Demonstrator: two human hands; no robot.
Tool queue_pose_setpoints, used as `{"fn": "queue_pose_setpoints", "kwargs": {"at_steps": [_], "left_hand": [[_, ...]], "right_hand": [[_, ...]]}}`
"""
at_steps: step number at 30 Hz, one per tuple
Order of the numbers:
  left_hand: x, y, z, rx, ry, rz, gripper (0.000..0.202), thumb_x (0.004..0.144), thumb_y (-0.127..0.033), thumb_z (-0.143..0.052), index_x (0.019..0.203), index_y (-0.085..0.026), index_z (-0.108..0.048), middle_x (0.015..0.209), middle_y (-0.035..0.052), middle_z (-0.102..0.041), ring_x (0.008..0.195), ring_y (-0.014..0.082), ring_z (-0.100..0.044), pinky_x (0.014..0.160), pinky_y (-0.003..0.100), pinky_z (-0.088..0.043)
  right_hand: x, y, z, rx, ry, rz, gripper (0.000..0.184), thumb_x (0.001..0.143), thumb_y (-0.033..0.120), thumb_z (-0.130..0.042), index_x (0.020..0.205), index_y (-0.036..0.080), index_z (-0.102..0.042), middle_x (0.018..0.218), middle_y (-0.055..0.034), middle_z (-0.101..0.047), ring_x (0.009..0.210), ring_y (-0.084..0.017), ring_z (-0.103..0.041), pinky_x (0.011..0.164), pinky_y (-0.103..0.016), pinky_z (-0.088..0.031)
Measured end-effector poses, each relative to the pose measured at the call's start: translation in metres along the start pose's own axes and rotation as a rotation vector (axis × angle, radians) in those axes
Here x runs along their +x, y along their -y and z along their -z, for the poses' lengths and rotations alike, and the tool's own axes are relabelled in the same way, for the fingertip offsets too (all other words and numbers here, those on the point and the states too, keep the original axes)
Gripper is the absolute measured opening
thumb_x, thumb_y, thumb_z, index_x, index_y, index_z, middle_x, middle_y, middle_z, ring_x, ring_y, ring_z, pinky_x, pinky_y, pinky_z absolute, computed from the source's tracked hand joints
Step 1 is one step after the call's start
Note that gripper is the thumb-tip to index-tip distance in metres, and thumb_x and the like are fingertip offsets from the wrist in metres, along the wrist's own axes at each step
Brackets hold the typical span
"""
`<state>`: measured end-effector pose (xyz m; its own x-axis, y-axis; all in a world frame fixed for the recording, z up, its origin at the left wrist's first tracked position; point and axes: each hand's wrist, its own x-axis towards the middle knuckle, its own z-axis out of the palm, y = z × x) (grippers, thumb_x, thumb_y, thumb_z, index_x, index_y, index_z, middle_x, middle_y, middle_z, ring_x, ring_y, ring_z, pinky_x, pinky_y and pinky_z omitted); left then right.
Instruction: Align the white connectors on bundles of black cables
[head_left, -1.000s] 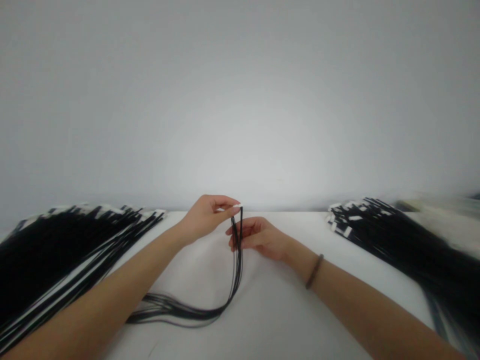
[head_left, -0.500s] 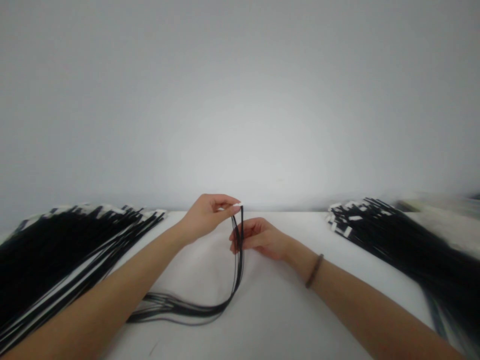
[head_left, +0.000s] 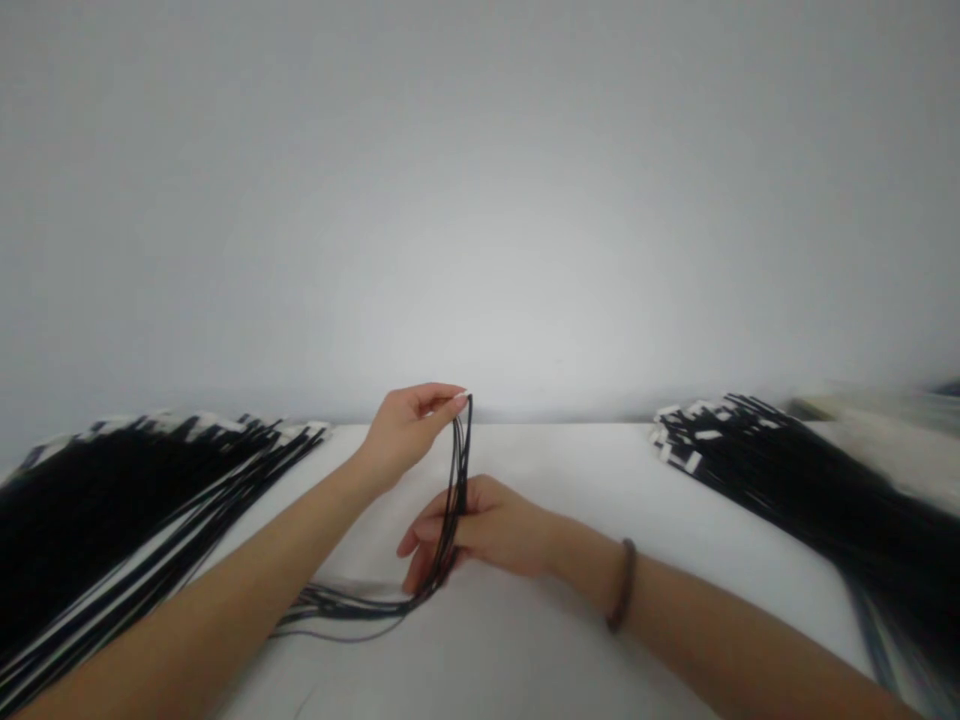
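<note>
A bundle of thin black cables [head_left: 459,455] hangs in a curve from my left hand [head_left: 405,428]. Thumb and fingertips of that hand pinch the top end, where a small bit of white shows. Lower down, my right hand [head_left: 506,530] curls loosely around the same strands, its fingers behind them and their tips showing to the left. From there the cables bend leftward along the white table [head_left: 585,640] and pass out of sight behind my left forearm.
A large pile of black cables with white ends [head_left: 82,510] lies at the left. Another such pile [head_left: 810,485] is on the right, beside a blurred pale plastic-looking item [head_left: 892,445]. A plain grey wall [head_left: 480,200] rises behind the table.
My right hand has moved down and left along the cables, its fingertips now extending past them. My left hand, still pinching the end, has shifted slightly up and left.
</note>
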<state>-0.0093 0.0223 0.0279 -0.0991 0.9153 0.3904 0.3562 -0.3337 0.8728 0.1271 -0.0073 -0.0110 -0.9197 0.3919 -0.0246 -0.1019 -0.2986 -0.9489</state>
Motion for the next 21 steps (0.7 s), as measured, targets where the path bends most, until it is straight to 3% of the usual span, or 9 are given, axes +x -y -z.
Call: {"fn": "queue_pose_setpoints", "kwargs": {"at_steps": [3,7,13,17,21], "left_hand": [[0.003,0.003,0.001,-0.111,-0.103,0.030,0.036,0.062,-0.042,-0.063,0.087,-0.015,-0.065,0.080,0.0061,-0.066,0.072,0.0159,-0.058,0.070,0.029,-0.043],[0.011,0.011,0.011,-0.212,-0.276,0.093,0.039,0.060,-0.042,-0.064,0.087,-0.015,-0.064,0.078,0.0051,-0.064,0.068,0.0130,-0.055,0.063,0.026,-0.044],[0.022,0.055,0.051,-0.187,-0.596,0.278,0.030,0.054,-0.034,-0.066,0.077,-0.014,-0.064,0.070,0.0023,-0.060,0.057,0.0088,-0.050,0.051,0.020,-0.040],[0.025,0.080,0.070,-0.224,-0.632,0.297,0.021,0.053,-0.025,-0.067,0.070,-0.014,-0.062,0.064,0.0013,-0.059,0.055,0.0096,-0.052,0.055,0.023,-0.044],[0.025,0.082,0.070,-0.252,-0.630,0.301,0.016,0.053,-0.021,-0.066,0.066,-0.014,-0.060,0.062,0.0009,-0.059,0.055,0.0103,-0.054,0.057,0.024,-0.046]], "right_hand": [[-0.001,-0.004,-0.009,0.122,0.044,-0.002,0.032,0.065,0.035,-0.063,0.083,0.009,-0.060,0.068,-0.0064,-0.063,0.067,-0.015,-0.060,0.074,-0.033,-0.042],[-0.008,0.003,-0.013,0.074,0.111,-0.026,0.028,0.069,0.033,-0.061,0.085,0.009,-0.062,0.067,-0.0040,-0.062,0.065,-0.012,-0.059,0.073,-0.029,-0.042],[-0.013,0.014,-0.013,-0.031,0.185,-0.089,0.027,0.072,0.031,-0.056,0.087,0.009,-0.061,0.061,-0.0020,-0.060,0.060,-0.010,-0.058,0.065,-0.024,-0.041],[-0.007,0.007,-0.009,0.003,0.156,-0.159,0.025,0.068,0.031,-0.058,0.081,0.009,-0.059,0.060,-0.0025,-0.060,0.053,-0.010,-0.056,0.057,-0.023,-0.042],[-0.006,0.003,-0.007,-0.011,0.183,-0.253,0.022,0.064,0.024,-0.060,0.079,0.009,-0.057,0.058,-0.0015,-0.059,0.047,-0.009,-0.054,0.055,-0.024,-0.043]]}}
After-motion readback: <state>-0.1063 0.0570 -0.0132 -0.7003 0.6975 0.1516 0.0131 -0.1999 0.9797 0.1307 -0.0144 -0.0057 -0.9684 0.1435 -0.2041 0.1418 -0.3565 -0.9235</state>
